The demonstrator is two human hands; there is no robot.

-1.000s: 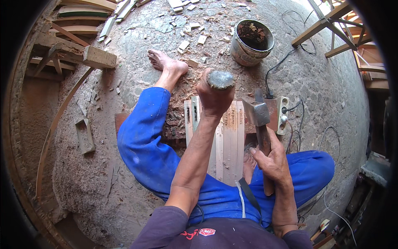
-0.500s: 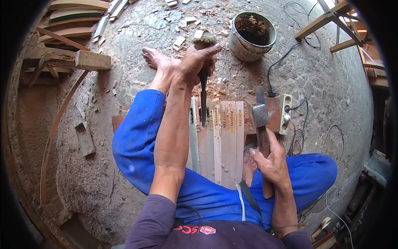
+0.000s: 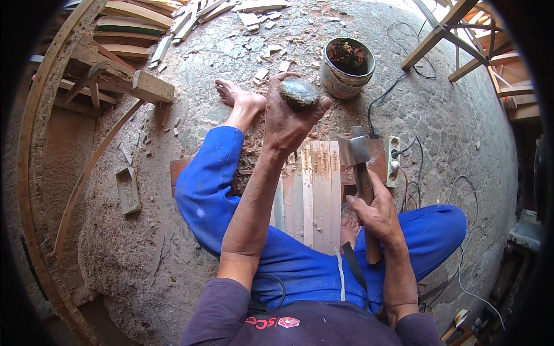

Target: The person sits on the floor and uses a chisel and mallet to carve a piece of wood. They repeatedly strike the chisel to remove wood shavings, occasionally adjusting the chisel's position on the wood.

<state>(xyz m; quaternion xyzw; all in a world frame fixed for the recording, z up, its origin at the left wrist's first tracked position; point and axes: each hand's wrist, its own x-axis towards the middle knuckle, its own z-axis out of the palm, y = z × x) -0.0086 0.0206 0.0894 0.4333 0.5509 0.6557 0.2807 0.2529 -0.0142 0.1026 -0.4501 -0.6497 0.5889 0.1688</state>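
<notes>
My left hand (image 3: 285,124) is closed round a chisel (image 3: 299,94) above the far ends of the wooden strips. The worn, rounded butt of its handle faces up, and the blade is hidden below my hand. In my right hand (image 3: 379,212) is a hammer (image 3: 363,179), gripped by its wooden handle with the metal head upward, to the right of the strips. Several pale wooden strips (image 3: 309,207) lie side by side between my legs. Rough cut marks and small holes show near their far ends, partly covered by my left forearm.
A dirty bucket (image 3: 345,86) stands beyond the strips. A white power strip (image 3: 393,162) with plugged-in cords lies at the right. Wood offcuts (image 3: 249,21) and shavings litter the floor. A small wooden box (image 3: 128,190) lies left, near a timber frame (image 3: 153,86); another frame (image 3: 447,37) stands far right.
My left hand has turned, tilting the chisel so its butt faces up and its blade no longer shows. The hammer stays in my right hand, nearly in place. The view has shifted slightly.
</notes>
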